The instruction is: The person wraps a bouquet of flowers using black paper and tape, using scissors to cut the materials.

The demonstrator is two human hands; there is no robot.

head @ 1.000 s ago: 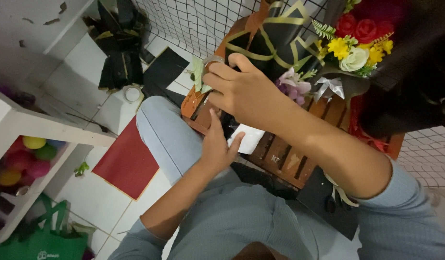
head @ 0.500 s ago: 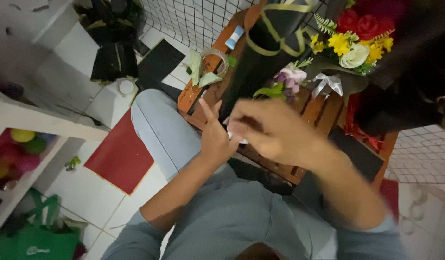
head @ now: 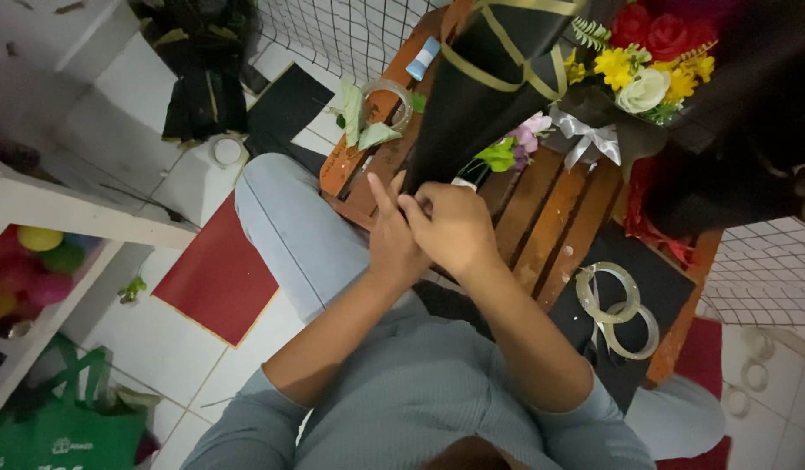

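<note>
Wooden slats in warm brown are making up the low crate table (head: 542,218), the only view being the downward one from the person's head. Both hands are meeting over its near edge. The left hand (head: 392,244) is pointing its index finger up and away, the other fingers curling in toward the right hand. The right hand (head: 450,228) is lying over it, fingers bunched together and touching the left fingertips; whether something small is being pinched between them cannot be told. Just beyond the hands, the tall black paper cone with gold ribbon bands (head: 485,83) is standing tilted on the table, its narrow lower end almost touching the knuckles. Beside it, the bouquet of red, yellow and white flowers (head: 646,61) is resting with a silver bow. Two clear tape rolls (head: 616,309) are lying on a black sheet at the table's right end. A red paper sheet (head: 220,274) is lying on the white floor tiles, near a green bag (head: 63,431).
</note>
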